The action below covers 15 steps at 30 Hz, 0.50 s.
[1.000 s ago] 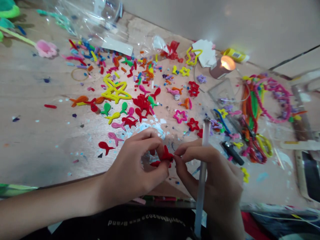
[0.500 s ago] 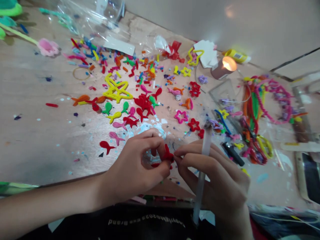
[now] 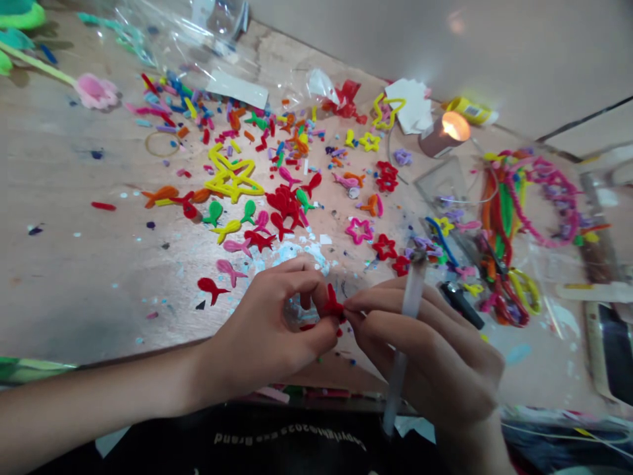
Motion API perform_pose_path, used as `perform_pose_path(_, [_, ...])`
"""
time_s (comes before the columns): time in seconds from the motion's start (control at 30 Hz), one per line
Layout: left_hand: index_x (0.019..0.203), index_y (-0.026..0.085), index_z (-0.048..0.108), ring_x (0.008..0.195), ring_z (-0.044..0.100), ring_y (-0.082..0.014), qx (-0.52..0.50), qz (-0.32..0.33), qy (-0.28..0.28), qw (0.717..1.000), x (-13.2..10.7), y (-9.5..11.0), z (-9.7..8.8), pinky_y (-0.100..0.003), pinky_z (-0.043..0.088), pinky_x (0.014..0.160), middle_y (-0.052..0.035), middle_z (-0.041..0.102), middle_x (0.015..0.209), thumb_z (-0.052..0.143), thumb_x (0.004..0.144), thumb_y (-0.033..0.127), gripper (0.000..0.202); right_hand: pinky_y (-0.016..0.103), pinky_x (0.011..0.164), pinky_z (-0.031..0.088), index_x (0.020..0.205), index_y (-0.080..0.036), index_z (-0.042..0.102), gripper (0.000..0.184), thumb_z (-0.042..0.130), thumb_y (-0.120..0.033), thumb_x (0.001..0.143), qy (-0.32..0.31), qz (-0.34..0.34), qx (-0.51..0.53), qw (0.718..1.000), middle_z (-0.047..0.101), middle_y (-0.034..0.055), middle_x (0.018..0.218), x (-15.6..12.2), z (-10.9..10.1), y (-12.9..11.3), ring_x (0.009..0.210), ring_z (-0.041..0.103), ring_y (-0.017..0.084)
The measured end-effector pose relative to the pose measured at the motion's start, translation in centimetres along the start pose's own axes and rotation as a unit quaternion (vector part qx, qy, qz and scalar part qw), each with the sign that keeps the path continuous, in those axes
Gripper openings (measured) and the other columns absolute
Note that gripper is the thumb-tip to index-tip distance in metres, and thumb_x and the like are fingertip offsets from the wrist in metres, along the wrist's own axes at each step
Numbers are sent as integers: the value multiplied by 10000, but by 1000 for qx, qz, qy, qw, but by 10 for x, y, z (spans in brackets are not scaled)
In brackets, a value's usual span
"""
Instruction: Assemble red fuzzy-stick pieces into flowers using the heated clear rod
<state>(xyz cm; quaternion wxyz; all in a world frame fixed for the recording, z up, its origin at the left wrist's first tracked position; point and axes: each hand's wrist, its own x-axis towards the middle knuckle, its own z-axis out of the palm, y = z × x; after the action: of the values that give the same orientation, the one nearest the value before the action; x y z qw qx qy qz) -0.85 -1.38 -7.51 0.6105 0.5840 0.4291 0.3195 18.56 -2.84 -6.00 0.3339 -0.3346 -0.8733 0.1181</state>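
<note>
My left hand (image 3: 270, 326) pinches a small red pipe cleaner shape (image 3: 333, 301) between thumb and fingers, near the front edge of the table. It resembles the red fuzzy fish (image 3: 211, 289) lying to the left. The thumb and fingertips of my right hand (image 3: 438, 346) pinch together at the right end of the same red piece. A translucent glue stick (image 3: 412, 293) with a dark, sooty tip is also held in my right hand, threaded between its fingers and pointing up. Fingertips partly cover the red piece.
A lit candle (image 3: 445, 134) burns at the back right. Several fuzzy fish, a yellow star (image 3: 232, 181) and cut pipe cleaner bits cover the middle. On the right lie scissors (image 3: 512, 293), a black tube (image 3: 461, 305), a pink ring (image 3: 524, 227) and a phone (image 3: 616, 349).
My right hand has turned and shifted slightly to the right, its fingertips still at the red piece. The glue stick's tip has moved a little right. My left hand stays in place.
</note>
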Motion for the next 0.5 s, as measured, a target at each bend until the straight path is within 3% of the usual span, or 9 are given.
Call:
perform_pose_path(0.1, [659, 169, 548, 759, 556, -147, -4, 1, 1, 1000, 1, 0, 0, -287, 435, 672, -3, 555, 770, 587, 758, 113, 121, 342, 695, 606, 916, -161, 648, 182, 625, 4, 843, 1, -8, -15, 1000, 730, 68, 919, -1, 0, 0, 825, 675, 186])
perform_pose_path(0.33, [664, 161, 576, 782, 557, -154, -2, -4, -7, 1000, 0, 1, -2, -298, 433, 706, -7, 573, 763, 594, 767, 106, 118, 359, 745, 596, 918, -232, 640, 213, 647, -30, 849, 45, 44, -37, 997, 741, 34, 934, -4, -7, 1, 854, 694, 193])
perform_pose_path(0.5, [660, 166, 568, 767, 548, -146, -6, -2, -6, 1000, 0, 0, -1, -292, 433, 694, -1, 560, 761, 586, 766, 107, 123, 344, 700, 606, 890, -177, 651, 155, 632, -28, 851, 17, -16, -24, 999, 744, 55, 932, -1, -3, 4, 838, 690, 188])
